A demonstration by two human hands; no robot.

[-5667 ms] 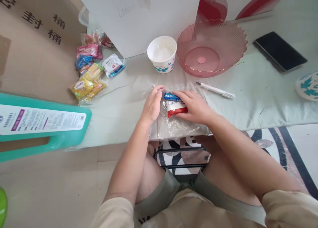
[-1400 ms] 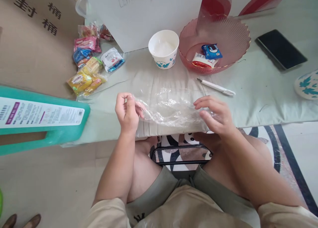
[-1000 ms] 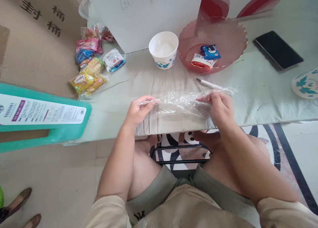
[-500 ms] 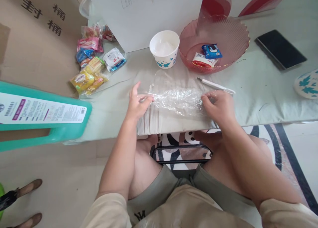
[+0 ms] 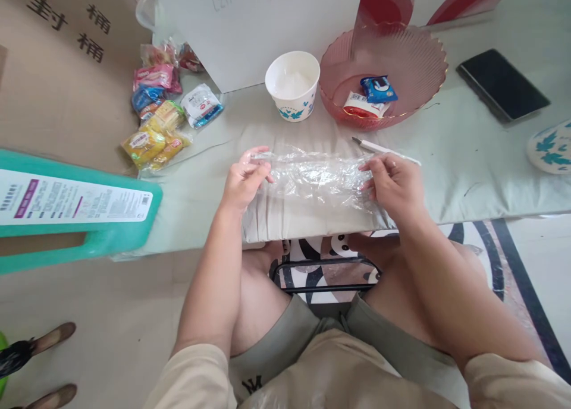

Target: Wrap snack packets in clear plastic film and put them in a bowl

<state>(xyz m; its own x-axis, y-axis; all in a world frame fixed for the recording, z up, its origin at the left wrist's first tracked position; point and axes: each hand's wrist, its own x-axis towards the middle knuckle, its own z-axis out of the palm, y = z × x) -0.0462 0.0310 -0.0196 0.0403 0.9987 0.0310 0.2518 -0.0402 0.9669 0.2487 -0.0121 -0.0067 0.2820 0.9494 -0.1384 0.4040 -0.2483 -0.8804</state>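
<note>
A sheet of crinkled clear plastic film (image 5: 319, 174), perhaps a thin bag, stretches between my two hands above the table's near edge. My left hand (image 5: 245, 180) pinches its left end between thumb and fingers. At the opposite end, my right hand (image 5: 395, 180) grips the film with thumb and fingertips. A white pen (image 5: 383, 150) lies just behind my right hand. Beyond the film stands a white paper cup (image 5: 293, 88) with blue leaf prints. Beside the cup, a pink ribbed glass bowl (image 5: 414, 64) holds a blue packet (image 5: 378, 89) and a red-and-white packet (image 5: 363, 107).
Wrapped snacks (image 5: 154, 129) are heaped at the left by a cardboard box (image 5: 62, 94). A teal jug (image 5: 120, 236) with a label is at the table's left edge. Toward the right are a black phone (image 5: 504, 82) and another printed cup (image 5: 553, 150). A white box (image 5: 267, 28) stands behind.
The film has been spread wider and smoother between my hands. My left hand has shifted slightly left, and my right fingers have turned and risen a little.
</note>
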